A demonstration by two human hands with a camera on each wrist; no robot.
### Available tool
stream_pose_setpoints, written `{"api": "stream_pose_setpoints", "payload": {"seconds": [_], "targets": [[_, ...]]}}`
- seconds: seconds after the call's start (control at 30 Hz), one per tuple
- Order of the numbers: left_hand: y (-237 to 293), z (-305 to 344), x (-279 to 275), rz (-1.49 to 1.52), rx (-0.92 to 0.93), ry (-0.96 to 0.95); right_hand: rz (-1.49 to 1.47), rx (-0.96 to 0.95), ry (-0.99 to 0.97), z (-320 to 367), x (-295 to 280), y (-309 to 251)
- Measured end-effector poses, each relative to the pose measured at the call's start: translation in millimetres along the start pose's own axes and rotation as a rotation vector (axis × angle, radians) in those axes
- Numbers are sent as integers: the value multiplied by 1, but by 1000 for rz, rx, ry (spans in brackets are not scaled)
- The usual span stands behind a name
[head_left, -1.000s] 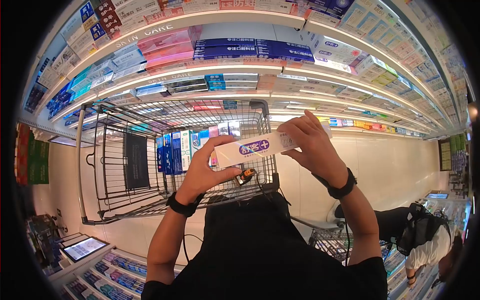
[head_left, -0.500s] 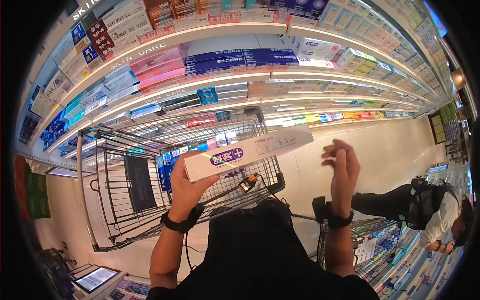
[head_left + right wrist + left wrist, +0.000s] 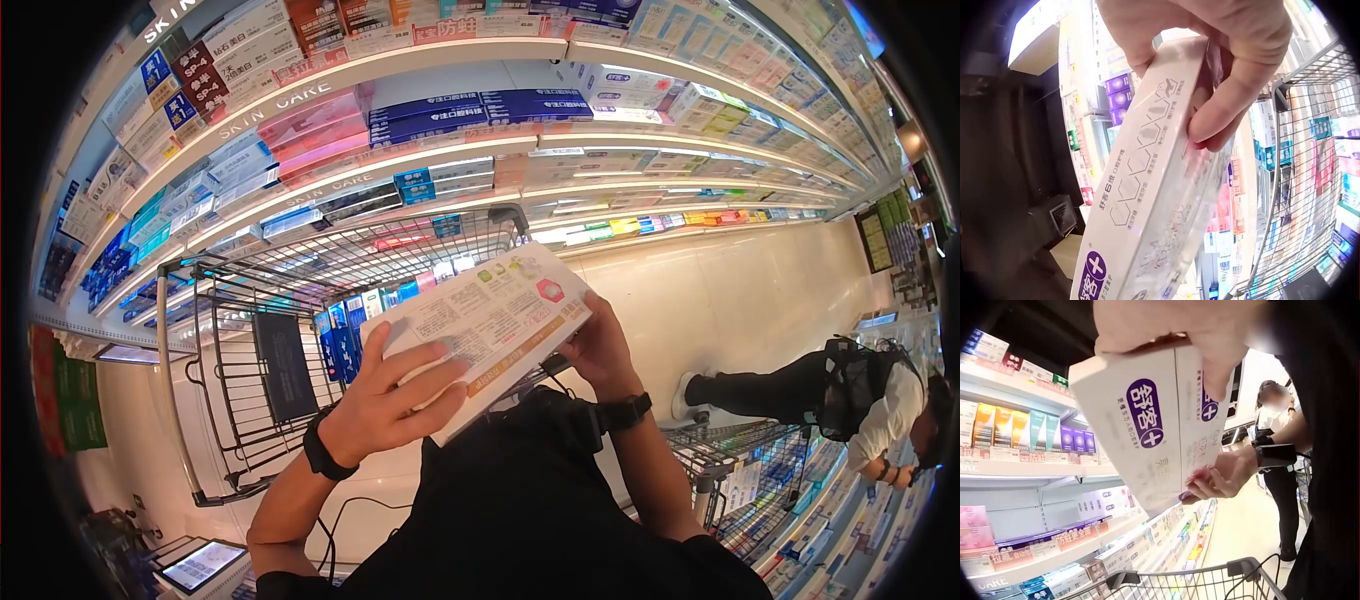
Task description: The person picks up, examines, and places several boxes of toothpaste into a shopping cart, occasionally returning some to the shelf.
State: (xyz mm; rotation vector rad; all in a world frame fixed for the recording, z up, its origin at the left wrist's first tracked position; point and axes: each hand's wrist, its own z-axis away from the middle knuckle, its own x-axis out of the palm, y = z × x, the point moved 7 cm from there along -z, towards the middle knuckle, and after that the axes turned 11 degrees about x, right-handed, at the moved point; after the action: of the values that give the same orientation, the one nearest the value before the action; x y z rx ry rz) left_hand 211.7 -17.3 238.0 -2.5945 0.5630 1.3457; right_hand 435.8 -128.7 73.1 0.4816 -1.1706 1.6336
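Note:
In the head view I hold a white flat box (image 3: 500,300) with a purple logo and printed panels, tilted over the front of my body with its text-covered broad face up. My left hand (image 3: 395,395) grips its near left end, fingers spread over the printed face. At the opposite end my right hand (image 3: 605,350) holds the right edge. The left wrist view shows the purple logo on the box (image 3: 1144,412) and the thumb wrapped over its side. In the right wrist view, thumb and fingers of the right hand (image 3: 1241,69) pinch the box's end (image 3: 1175,59).
A wire shopping cart (image 3: 225,400) stands at the left front, with several blue and white boxes (image 3: 345,335) in it. Lit shelves (image 3: 420,145) of packaged goods run across the back. Another person (image 3: 770,395) stands at the right beside a second cart (image 3: 750,480).
The right hand let go of the box, moved away, then came back to its right end. The box has turned from its narrow logo side to its broad text face and come nearer my body.

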Motion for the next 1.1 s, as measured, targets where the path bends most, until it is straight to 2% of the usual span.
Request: {"api": "stream_pose_setpoints", "payload": {"seconds": [0.03,0.13,0.17,0.27,0.3,0.4,0.43,0.53,0.63,0.73,0.83,0.97,1.03,1.07,1.1], "targets": [[-3,2,-5,-25,-29,-7,8,-15,12,1,1,2],[-27,25,-8,-75,-343,96,45,-100,29,7,12,0],[-37,33,-8,-63,-426,211,57,-139,34,11,17,-3],[-64,85,16,483,-1020,801,73,-216,67,20,25,-11],[-68,93,30,740,-1158,776,70,-240,53,22,28,-13],[-62,97,62,1464,-1286,921,137,-294,34,27,32,-17],[-58,88,62,1454,-1323,869,208,-309,44,30,30,-20],[-55,77,56,1540,-1123,617,311,-344,64,35,39,-24],[-54,73,56,1459,-1208,440,330,-356,60,39,44,-28],[-51,70,54,1470,-1256,458,424,-332,48,43,34,-36],[-51,71,48,1507,-1266,393,585,-348,14,50,35,-45],[-58,80,54,1446,-1176,425,852,-261,84,54,27,-51],[-58,79,52,1417,-1114,391,875,-201,105,53,13,-52],[-57,76,50,1481,-1071,436,886,-170,116,52,8,-51],[-56,72,48,1544,-1025,481,875,-231,109,53,12,-54]]}}
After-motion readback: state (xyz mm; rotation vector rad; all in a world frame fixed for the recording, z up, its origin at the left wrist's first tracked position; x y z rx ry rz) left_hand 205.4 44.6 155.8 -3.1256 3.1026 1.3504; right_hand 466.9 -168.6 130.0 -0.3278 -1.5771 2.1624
